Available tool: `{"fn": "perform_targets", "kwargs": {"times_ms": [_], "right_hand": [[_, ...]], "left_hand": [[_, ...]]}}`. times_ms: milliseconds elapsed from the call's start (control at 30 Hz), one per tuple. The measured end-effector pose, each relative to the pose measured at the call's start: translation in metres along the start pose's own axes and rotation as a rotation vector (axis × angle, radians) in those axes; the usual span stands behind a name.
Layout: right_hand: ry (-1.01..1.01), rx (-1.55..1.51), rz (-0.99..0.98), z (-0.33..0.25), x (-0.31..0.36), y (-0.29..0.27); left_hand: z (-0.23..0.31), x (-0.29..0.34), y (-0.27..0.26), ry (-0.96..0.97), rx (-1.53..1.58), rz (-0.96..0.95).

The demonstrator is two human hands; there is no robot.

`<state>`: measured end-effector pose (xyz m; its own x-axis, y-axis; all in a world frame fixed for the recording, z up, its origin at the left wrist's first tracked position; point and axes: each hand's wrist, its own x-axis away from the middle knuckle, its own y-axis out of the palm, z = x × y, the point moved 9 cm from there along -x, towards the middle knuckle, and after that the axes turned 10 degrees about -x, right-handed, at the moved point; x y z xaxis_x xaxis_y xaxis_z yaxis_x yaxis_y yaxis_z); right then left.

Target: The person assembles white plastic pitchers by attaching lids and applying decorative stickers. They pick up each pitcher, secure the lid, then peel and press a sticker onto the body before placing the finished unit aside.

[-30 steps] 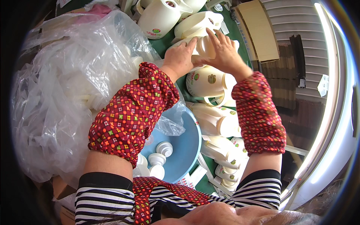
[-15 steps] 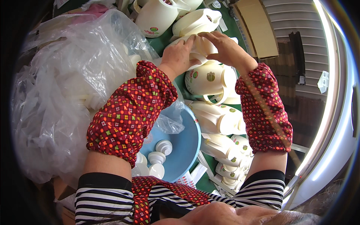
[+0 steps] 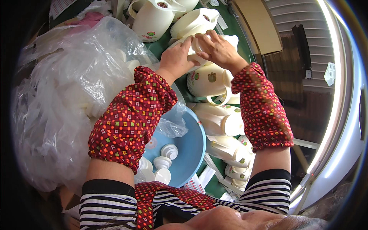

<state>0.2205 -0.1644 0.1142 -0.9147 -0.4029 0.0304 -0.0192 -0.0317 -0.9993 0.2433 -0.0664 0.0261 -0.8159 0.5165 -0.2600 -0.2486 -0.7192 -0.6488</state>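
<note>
Near a pale ribbed wall [image 3: 299, 19], a green tabletop [image 3: 160, 45] is carrying a rounded cream jug [image 3: 194, 46]; the bare left hand [image 3: 176, 61], fingers spread, and bare right hand [image 3: 219, 50], fingers curled, are touching it.

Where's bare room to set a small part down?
Blue basin: inside, right of the white caps. Green tabletop: narrow strip between the upper cream jugs and the cardboard box. Crowded: left side, covered by the clear plastic bag; right of the basin, closely packed jugs.
</note>
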Motion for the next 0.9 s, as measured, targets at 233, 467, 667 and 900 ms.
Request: {"fn": "perform_targets", "kwargs": {"times_ms": [233, 467, 667, 900], "right_hand": [[0.366, 0.263, 0.186, -0.005, 0.011, 0.017], [0.53, -0.004, 0.389, -0.013, -0.001, 0.035], [0.496, -0.334, 0.791, -0.05, 0.122, 0.021], [1.222, -0.402, 0.266, -0.234, 0.459, 0.015]], "left_hand": [[0.006, 0.002, 0.01, 0.062, -0.086, 0.103], [-0.029, -0.011, 0.02, 0.005, 0.167, 0.099], [-0.011, -0.013, 0.057, 0.125, -0.246, -0.023], [0.04, 0.014, 0.047, 0.045, -0.462, 0.044]]}}
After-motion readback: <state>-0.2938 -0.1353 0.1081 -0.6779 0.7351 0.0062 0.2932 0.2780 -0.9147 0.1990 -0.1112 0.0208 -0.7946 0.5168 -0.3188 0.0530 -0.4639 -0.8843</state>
